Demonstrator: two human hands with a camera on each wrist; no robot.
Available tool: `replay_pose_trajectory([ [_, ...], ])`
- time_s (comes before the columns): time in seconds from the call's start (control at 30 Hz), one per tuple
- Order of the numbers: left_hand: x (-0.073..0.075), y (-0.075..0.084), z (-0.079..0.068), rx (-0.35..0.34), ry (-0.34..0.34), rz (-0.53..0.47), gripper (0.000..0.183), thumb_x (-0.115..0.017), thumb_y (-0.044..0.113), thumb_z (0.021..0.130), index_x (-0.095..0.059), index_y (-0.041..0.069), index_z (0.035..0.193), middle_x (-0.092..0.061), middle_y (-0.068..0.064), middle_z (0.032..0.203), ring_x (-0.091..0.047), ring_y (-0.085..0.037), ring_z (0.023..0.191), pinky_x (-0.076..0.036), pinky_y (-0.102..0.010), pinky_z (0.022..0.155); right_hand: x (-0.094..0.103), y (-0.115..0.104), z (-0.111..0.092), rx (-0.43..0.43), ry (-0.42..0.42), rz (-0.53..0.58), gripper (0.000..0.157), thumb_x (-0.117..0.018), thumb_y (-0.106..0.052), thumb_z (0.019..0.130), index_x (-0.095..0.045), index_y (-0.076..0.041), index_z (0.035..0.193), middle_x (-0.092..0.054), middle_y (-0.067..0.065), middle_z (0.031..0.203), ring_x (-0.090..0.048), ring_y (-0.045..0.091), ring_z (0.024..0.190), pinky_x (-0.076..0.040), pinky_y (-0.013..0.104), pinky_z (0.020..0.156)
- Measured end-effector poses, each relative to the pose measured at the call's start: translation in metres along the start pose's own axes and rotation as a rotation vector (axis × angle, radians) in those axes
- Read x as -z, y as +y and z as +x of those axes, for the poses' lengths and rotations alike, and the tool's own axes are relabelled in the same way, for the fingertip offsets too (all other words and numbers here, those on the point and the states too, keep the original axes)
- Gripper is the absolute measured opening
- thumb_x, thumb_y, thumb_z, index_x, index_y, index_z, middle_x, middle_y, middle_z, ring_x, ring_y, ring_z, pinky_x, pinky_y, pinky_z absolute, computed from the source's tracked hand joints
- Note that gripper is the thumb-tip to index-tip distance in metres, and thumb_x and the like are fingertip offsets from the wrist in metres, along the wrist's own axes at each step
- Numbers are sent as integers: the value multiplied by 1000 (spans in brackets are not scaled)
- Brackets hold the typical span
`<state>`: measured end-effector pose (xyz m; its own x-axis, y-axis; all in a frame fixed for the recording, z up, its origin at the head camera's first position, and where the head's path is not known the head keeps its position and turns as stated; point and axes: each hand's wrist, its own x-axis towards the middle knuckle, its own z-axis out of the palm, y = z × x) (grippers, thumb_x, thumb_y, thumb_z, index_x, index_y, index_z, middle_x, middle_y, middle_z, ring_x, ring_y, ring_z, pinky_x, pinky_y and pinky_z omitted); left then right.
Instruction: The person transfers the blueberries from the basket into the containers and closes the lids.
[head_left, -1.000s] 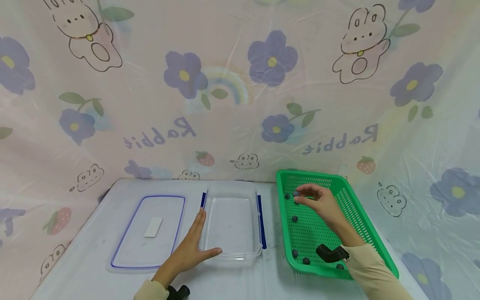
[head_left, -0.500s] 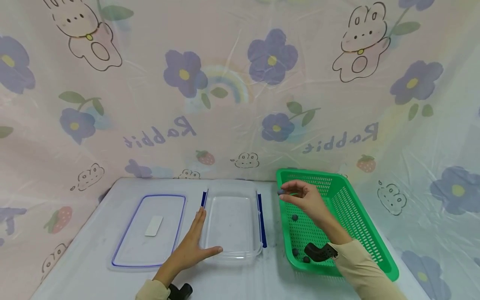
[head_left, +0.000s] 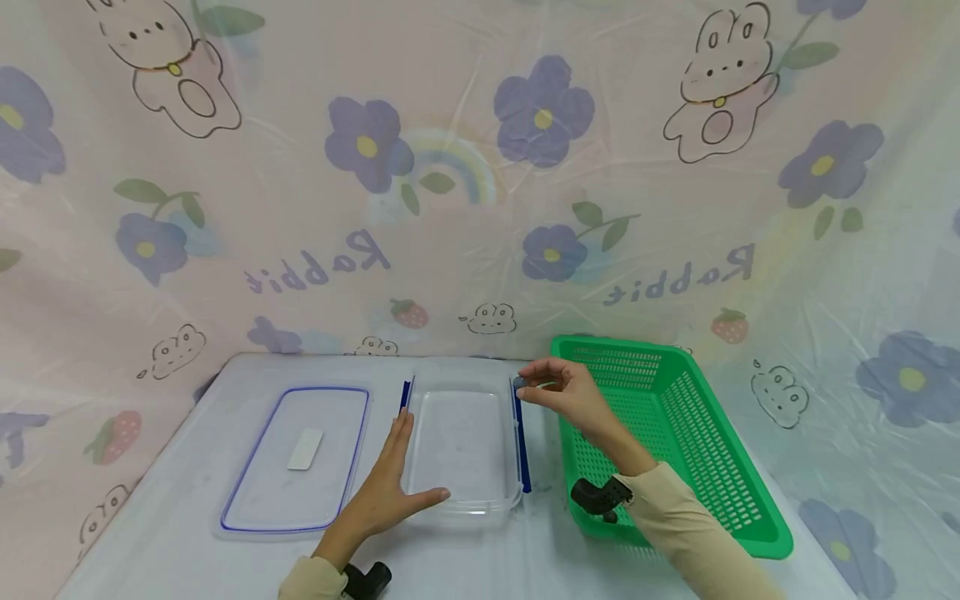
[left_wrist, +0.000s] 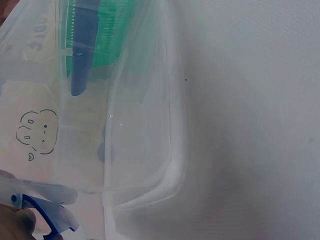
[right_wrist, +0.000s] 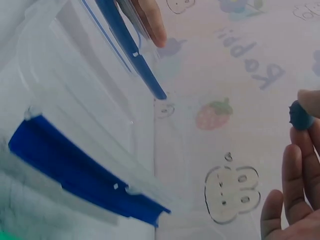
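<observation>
Green basket shows a dark berry apparently left to transfer, the left hand has straight, empty fingers alongside the lidless clear box, and farther off the right hand pinches a blueberry in its fingers, not yet inside.

blueberry: dk blue, pinched in R hand, nr box | box: clear, upright, open-top, blue flaps

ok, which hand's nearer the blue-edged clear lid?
Left. The left hand is just beside the blue-edged clear lid, at the clear container's left side. The right hand is across the container, near its right latch, pinching a blueberry.
</observation>
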<state>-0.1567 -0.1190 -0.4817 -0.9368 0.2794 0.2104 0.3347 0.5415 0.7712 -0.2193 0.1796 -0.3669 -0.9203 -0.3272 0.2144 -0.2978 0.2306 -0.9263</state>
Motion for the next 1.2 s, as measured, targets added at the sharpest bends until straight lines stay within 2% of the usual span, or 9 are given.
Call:
replay_pose_trajectory([
  [0.23,-1,-1,0,35,6,11,120,-80,49,75,-1,12,157,3,-11,162,-2,-35,145,-18,-64,108,-20,3,13,41,-44,-12,27,-75,-11,85,-67,0,108,-66,11,104,-60,26,95,-53,36,80],
  [0.4,0,1,0,70,-20,7,122,-82,47,74,2,15,157,6,-9,161,-1,-35,145,-17,-66,107,-31,5,24,32,-58,-43,25,-76,-15,85,-69,-5,107,-66,7,103,-60,24,96,-52,38,81],
  [0.67,1,1,2,65,-27,15,128,-85,46,70,3,14,157,6,-13,161,-1,-39,144,-17,-67,106,-49,7,39,1,-84,-32,25,-76,-18,85,-69,-8,106,-67,4,101,-61,23,94,-52,38,81],
  [1.03,-1,2,3,77,-60,8,128,-85,47,69,2,13,157,8,-9,161,2,-34,145,-15,-63,109,-72,21,60,15,-38,-31,26,-79,-15,83,-70,-3,104,-69,8,99,-61,23,92,-53,35,81],
  [1.2,1,3,1,92,-69,9,128,-85,47,70,3,14,157,9,-9,161,3,-33,145,-14,-62,109,-85,26,69,11,-1,-47,22,-79,-10,82,-71,-4,101,-69,3,94,-63,18,86,-54,30,78],
])
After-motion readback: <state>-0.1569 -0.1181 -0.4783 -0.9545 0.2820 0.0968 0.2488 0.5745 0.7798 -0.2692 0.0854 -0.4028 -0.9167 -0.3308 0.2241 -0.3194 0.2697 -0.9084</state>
